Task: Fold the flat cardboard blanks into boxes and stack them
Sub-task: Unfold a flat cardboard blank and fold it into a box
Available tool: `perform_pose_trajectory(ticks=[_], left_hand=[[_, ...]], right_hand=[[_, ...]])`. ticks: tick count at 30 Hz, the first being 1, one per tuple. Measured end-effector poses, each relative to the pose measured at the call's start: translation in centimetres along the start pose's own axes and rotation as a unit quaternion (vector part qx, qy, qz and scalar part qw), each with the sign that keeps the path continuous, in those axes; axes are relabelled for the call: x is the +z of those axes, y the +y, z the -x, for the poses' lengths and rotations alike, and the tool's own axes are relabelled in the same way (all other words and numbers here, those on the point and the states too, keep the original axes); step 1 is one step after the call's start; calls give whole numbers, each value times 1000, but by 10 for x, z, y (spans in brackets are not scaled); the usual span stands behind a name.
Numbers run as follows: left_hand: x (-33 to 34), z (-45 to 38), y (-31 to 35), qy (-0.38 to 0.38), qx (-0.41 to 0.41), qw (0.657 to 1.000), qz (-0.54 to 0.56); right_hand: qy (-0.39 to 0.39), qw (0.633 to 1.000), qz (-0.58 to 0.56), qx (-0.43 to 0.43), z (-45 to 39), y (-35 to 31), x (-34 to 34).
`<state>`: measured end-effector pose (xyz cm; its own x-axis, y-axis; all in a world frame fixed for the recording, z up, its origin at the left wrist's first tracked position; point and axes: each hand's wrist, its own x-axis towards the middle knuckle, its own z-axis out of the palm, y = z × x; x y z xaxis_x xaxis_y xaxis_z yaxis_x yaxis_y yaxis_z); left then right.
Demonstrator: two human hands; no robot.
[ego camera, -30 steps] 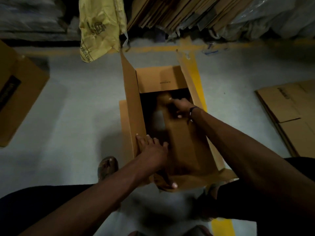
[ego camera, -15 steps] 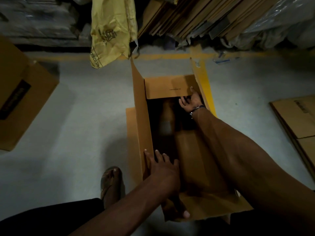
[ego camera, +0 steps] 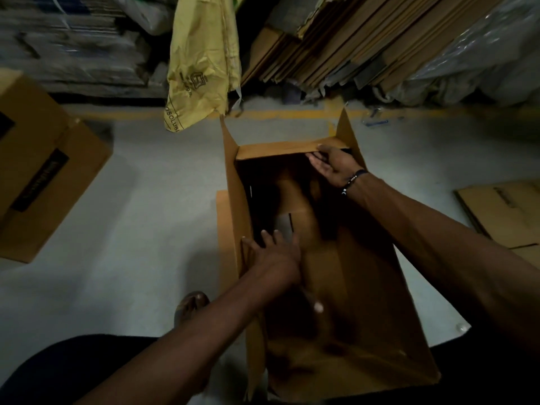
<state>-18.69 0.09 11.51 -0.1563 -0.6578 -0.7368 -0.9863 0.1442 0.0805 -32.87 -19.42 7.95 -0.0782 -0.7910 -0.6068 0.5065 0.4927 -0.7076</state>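
Item one, nearest: my left hand [ego camera: 274,255], palm flat and fingers spread on the inner face of the box's left wall, pressing, closed on nothing.

Item two: the cardboard box [ego camera: 344,287], standing open-topped on the grey concrete floor [ego camera: 152,200] right in front of me, between my arms. Plain brown corrugated board, matte, square-creased; bottom flaps partly turned in, a pale gap of floor showing through. I judge it light and stiff across the panels but weak at the scores, so best held by wall edges and flap rims, not mid-panel, where it would bow.

Item three: my right hand [ego camera: 333,165], reaching to the far end, fingers curled loosely over the rim of the far flap, thumb on top; a light pinch on that flap.

Item four, right: flat blanks [ego camera: 505,211] lying on the floor, well apart.

Item five, left: a finished box [ego camera: 43,171], tilted.

Item six, farthest: a crinkled yellow sack [ego camera: 201,62] hanging, and leaning cardboard sheets [ego camera: 350,39] beside it.
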Motion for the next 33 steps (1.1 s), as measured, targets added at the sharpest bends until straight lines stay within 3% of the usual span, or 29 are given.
perform_pose_trajectory(ticks=[2, 4, 6, 8, 10, 13, 17, 19, 20, 21, 23, 25, 26, 27, 28, 29, 31, 33], left_hand=[[-5, 2, -4, 80, 18, 993, 82], [-11, 2, -5, 180, 47, 964, 191], [-18, 0, -3, 288, 77, 903, 309], [-29, -3, 1, 346, 89, 826, 435], [-42, -6, 1, 355, 108, 762, 531], [-55, -11, 3, 309, 159, 694, 631], [-63, -2, 12, 257, 155, 653, 695], [-60, 5, 14, 238, 175, 640, 709], [-59, 8, 14, 238, 183, 638, 709], [-58, 14, 14, 245, 189, 639, 705], [-58, 24, 13, 264, 201, 645, 688], [-55, 30, 11, 278, 217, 653, 670], [-54, 32, 8, 283, 223, 655, 664], [-52, 34, 6, 285, 229, 657, 659], [-51, 36, 4, 288, 233, 656, 657], [-51, 39, 3, 291, 236, 654, 657], [-51, 44, 2, 291, 242, 645, 664], [-51, 48, 4, 284, 247, 630, 679]], right_hand=[[-7, 1000, 1, 1, 19, -4, -3], [-19, 1000, 20, 5, 39, -6, -3], [-21, 999, 45, 8, 59, -6, -1], [-17, 998, 67, 4, 78, -4, 3], [-14, 997, 79, 1, 95, -1, 7], [-10, 992, 123, -3, 118, 4, 8], [-7, 982, 179, -52, 148, 7, 5], [-15, 961, 261, -88, 166, -2, 2], [-29, 930, 350, -108, 174, -9, -3], [-40, 876, 461, -139, 181, -16, -8], [-18, 713, 652, -257, 199, -28, -22], [57, 547, 718, -425, 218, -34, -35], [94, 479, 719, -495, 228, -36, -40], [125, 440, 707, -539, 236, -38, -44], [153, 434, 690, -559, 240, -40, -49], [178, 457, 670, -557, 240, -43, -54], [188, 550, 653, -485, 232, -45, -62], [109, 613, 688, -374, 224, -44, -68]])
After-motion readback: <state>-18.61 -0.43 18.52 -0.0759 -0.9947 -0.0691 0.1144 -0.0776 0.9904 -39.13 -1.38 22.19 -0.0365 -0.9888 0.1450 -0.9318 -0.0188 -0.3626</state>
